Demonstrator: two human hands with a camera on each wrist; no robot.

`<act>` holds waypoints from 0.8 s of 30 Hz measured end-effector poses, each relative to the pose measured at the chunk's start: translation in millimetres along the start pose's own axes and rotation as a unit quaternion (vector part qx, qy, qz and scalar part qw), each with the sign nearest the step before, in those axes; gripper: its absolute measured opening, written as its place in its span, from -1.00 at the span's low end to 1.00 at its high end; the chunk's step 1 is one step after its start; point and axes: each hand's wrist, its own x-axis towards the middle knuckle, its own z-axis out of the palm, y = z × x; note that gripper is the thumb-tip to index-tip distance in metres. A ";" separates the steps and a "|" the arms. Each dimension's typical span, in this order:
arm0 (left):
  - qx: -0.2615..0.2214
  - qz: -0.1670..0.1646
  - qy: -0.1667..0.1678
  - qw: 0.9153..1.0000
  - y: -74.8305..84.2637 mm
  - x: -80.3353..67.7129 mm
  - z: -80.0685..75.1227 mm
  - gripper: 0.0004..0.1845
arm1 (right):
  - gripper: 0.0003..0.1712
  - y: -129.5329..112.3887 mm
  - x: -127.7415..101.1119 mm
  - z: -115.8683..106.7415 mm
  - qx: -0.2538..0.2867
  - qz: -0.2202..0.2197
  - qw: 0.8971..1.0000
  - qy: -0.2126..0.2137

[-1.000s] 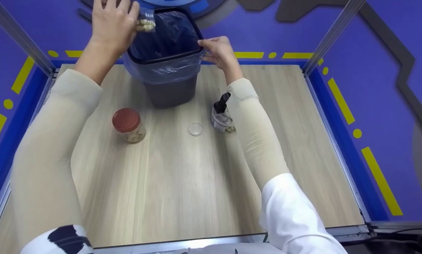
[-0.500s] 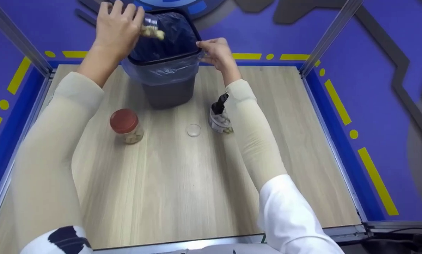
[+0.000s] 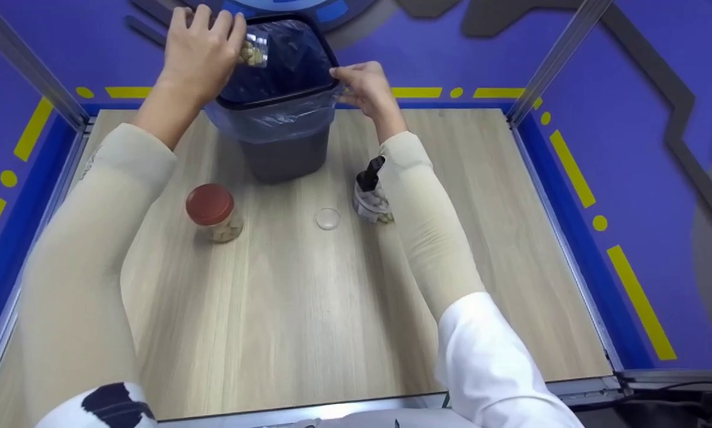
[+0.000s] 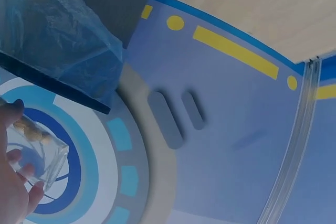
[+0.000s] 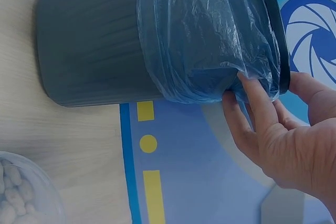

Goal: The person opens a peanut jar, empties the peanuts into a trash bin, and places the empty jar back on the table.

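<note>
In the head view my left hand (image 3: pixel 201 56) grips a small clear jar (image 3: pixel 263 49) over the left side of a dark trash bin (image 3: pixel 284 157). The jar lies tipped on its side, with pale nut-like pieces (image 3: pixel 250 54) inside. Fingers wrap that jar (image 4: pixel 58 156) in the left wrist view too. A translucent blue bag (image 3: pixel 272 122) lines the bin and folds over its rim. My right hand (image 3: pixel 367 86) pinches the rim at the right corner. In the right wrist view its fingertips (image 5: pixel 247 80) press the bag from outside, with the thumb at the rim.
A red-lidded jar (image 3: pixel 213 208) with pale pieces stands on the wooden table (image 3: pixel 296 321). Right of it lies a small clear round lid (image 3: pixel 328 219). A clear tub (image 3: pixel 367 208) bearing a black handle (image 3: pixel 372 173) stands partly behind the right sleeve. Metal posts (image 3: pixel 561 56) flank the back.
My left hand has moved slightly right and down with the jar. The pieces bunched toward the jar's outer end half a second ago and now sit farther back. My right hand keeps its hold.
</note>
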 end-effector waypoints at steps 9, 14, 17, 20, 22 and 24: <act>0.004 0.004 -0.024 1.000 -12.8 -1.6 0.4 -0.56 | -0.86 -1.0 -0.1 0.6 -0.005 -0.009 1.000 -0.001; 0.002 -0.004 -0.035 0.999 -16.6 -3.6 1.0 -0.53 | -0.87 -1.0 1.4 -2.2 -0.005 -0.011 1.000 0.002; -0.006 -0.009 -0.027 1.000 -16.3 -4.1 2.7 -0.51 | -0.87 -0.7 2.6 -1.9 -0.004 -0.005 1.000 0.005; -0.003 -0.006 -0.023 1.000 -15.9 -3.0 4.2 -0.52 | -0.87 0.5 3.8 0.0 -0.005 -0.006 1.000 0.007; -0.007 -0.006 -0.021 1.000 -15.4 -2.5 5.4 -0.52 | -0.89 1.8 4.8 1.1 -0.003 -0.003 1.000 0.009; -0.004 0.003 -0.016 1.000 -14.6 -2.9 7.1 -0.55 | -0.90 3.5 6.1 1.8 0.000 -0.003 1.000 0.009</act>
